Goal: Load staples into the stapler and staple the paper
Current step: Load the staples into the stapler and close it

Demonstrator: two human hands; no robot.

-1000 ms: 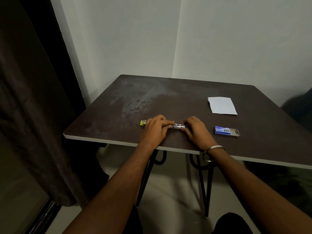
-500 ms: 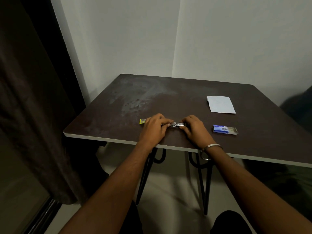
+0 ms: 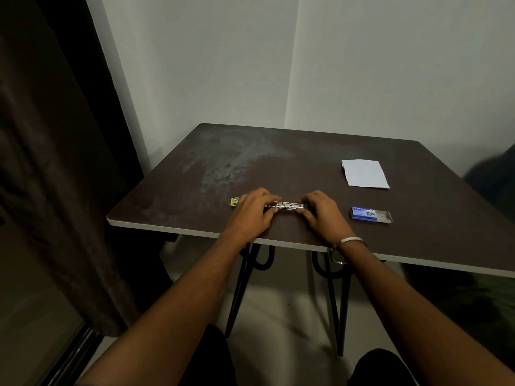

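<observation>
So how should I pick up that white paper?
The paper lies flat on the table, so nothing sticks up to pinch. I'd probably come from the near edge: press a fingertip on a near corner, slide it until the corner curls up, then pinch it thumb under, finger on top. Both hands are busy with the stapler.

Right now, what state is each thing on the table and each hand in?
stapler: opened out flat on the table, metal channel exposed, held at both ends.
left hand: fingers on the stapler's left end.
right hand: fingers on the stapler's right end.
staple box: lying flat, tray slid partly out.
paper: flat on the table, untouched, apart from the hands.
</observation>
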